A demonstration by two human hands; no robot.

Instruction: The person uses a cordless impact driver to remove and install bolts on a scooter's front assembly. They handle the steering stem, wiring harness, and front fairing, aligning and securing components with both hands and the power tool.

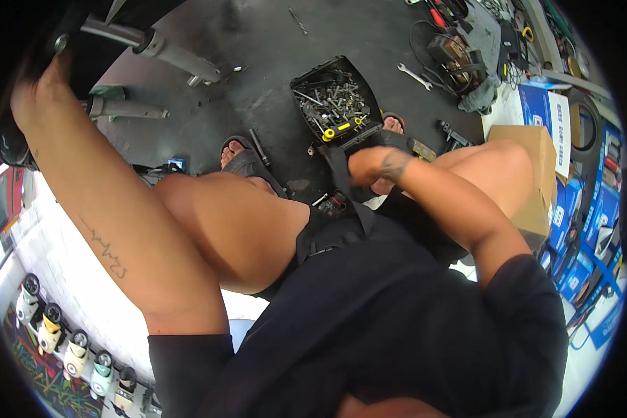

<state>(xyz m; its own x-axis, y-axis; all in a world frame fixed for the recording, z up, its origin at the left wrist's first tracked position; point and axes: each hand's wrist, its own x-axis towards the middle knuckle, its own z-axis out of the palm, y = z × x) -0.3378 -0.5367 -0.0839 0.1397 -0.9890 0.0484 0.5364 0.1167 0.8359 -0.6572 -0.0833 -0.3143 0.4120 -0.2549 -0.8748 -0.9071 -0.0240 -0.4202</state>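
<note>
My left hand (40, 97) reaches to the upper left, its thumb at a round silver fitting (61, 43) on a dark part; its fingers are blurred and mostly hidden. Beside it stand two grey metal tubes (174, 56), resembling fork legs. My right hand (369, 167) is curled by my right knee, beside a black strap (341, 174); what it holds, if anything, I cannot make out. Just above it sits an open black case (299, 104) full of bolts, with a yellow-and-black tool (341, 128) on it.
A wrench (414, 76), a loose spring (298, 21) and a dark machine with cables (447, 52) lie on the dark floor (258, 83). A cardboard box (508, 136) and blue boxes (585, 265) line my right. Several small scooter models (76, 355) stand at the lower left.
</note>
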